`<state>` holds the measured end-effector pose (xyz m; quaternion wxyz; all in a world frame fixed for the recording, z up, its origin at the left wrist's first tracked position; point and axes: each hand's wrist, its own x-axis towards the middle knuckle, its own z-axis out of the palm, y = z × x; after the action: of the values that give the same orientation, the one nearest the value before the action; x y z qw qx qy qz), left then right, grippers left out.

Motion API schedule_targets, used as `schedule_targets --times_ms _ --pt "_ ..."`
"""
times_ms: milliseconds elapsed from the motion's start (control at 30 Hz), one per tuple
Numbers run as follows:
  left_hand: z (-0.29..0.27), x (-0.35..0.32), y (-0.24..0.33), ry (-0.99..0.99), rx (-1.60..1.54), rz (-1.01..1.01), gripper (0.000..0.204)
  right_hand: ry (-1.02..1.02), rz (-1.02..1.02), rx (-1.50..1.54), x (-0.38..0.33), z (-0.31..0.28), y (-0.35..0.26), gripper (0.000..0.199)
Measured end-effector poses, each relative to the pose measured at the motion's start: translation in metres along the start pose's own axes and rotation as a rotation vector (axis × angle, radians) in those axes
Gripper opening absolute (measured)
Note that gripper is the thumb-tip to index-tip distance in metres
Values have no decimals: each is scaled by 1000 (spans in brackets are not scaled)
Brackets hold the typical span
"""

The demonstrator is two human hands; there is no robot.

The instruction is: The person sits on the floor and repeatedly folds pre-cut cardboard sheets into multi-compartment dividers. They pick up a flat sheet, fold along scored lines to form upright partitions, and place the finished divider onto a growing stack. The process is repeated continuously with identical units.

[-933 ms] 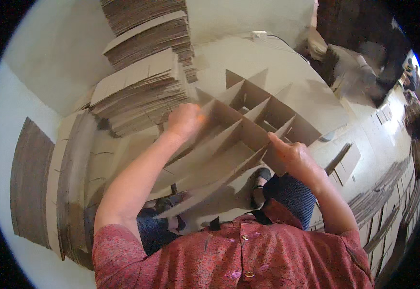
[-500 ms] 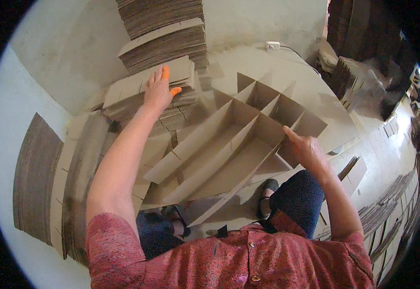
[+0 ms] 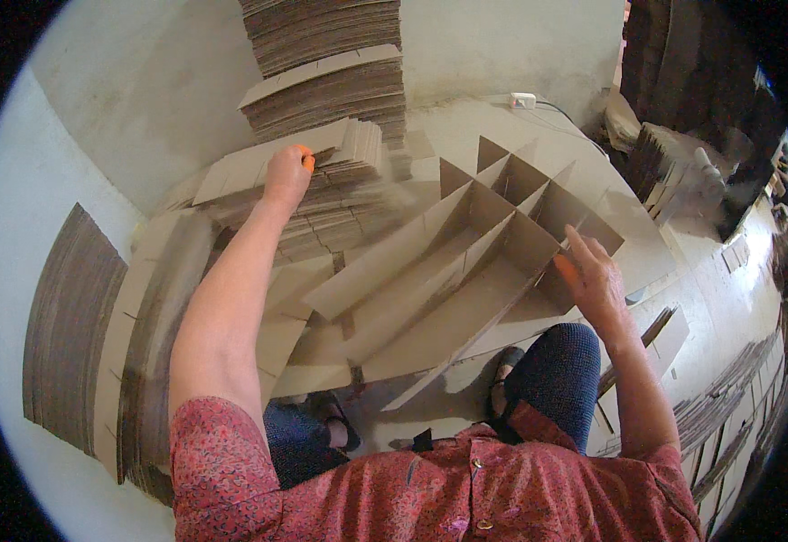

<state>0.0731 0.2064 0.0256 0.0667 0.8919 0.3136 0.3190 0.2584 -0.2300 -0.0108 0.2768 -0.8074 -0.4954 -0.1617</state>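
Observation:
A cardboard divider grid (image 3: 466, 262) of crossed, slotted strips stands in front of me, its long strips running toward my feet. My left hand (image 3: 287, 172), with orange finger covers, is closed at the near edge of the top sheet on a cardboard strip stack (image 3: 258, 163). Its fingers curl round a cardboard strip (image 3: 326, 140), lifted slightly at that edge. My right hand (image 3: 595, 280) is at the grid's right corner, fingers apart on either side of a strip's end; whether they touch it I cannot make out.
Taller cardboard stacks (image 3: 326, 90) rise against the back wall. More upright bundles (image 3: 73, 334) lean at the left. A white plug (image 3: 522, 100) with a cable lies at the back. Loose strips (image 3: 719, 397) lie on the floor at the right.
My left hand has gone from lying spread on the stack to curling round the top strip's edge. My right hand has loosened from a pointing shape to parted fingers at the grid's corner.

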Motion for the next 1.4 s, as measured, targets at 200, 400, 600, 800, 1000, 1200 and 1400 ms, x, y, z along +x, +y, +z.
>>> schedule_targets --times_ms 200,400,600,800,1000,1200,1400 --pt "-26 6 -43 -91 -600 -219 12 99 -112 255 4 -5 -52 37" --pt "-57 -34 50 176 -435 122 17 -68 210 821 8 -1 -71 41" --pt "-27 -161 150 -173 -638 722 28 -17 774 1694 17 0 -86 32" --pt "-22 -162 103 -3 -325 211 40 284 481 1130 -28 -12 -39 22" --pt "-43 -178 61 -400 -229 -204 19 331 392 1009 -59 -9 -21 17" --pt "-48 -188 48 -358 -236 -139 22 202 290 687 -60 -18 -38 20" --pt "-34 -133 70 -213 -502 -146 46 128 282 617 -60 -7 -30 17"
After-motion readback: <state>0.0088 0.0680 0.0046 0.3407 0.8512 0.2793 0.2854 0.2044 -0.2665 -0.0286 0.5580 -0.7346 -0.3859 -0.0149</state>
